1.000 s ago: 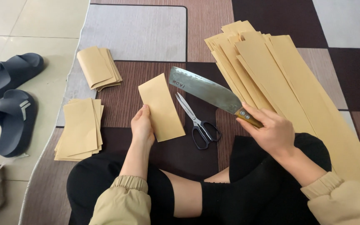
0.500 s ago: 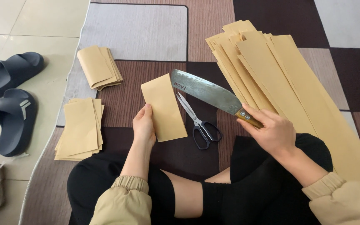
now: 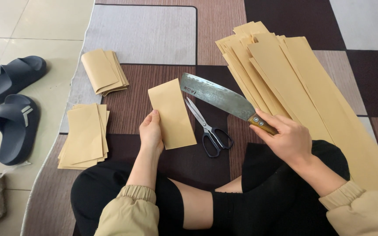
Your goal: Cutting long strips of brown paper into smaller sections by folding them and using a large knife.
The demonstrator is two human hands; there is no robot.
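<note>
Your left hand (image 3: 151, 131) grips a folded tan paper piece (image 3: 172, 113) along its left edge, thumb on top, fingers closed around the edge. The piece lies flat on the brown patchwork rug (image 3: 154, 35), tilted slightly, directly in front of your crossed legs.

Your right hand (image 3: 285, 137) is closed around the wooden handle of a cleaver (image 3: 219, 96). The broad grey blade points up and left, its tip just beside the upper right corner of the paper piece; whether they touch cannot be told.

Black-handled scissors (image 3: 208, 129) lie shut on the rug between the paper piece and the cleaver handle, under the blade's near edge, tips pointing away from you.

A large fanned stack of long tan paper strips (image 3: 294, 83) lies to your right, running from the far rug down past your right knee. The cleaver handle overlaps its left edge.

Two piles of folded pieces sit to your left: one pile (image 3: 103, 72) farther away, one pile (image 3: 85, 135) nearer, at the rug's border.

A pair of dark blue slippers (image 3: 12, 109) sits on the tiled floor, well apart from the rug work.
</note>
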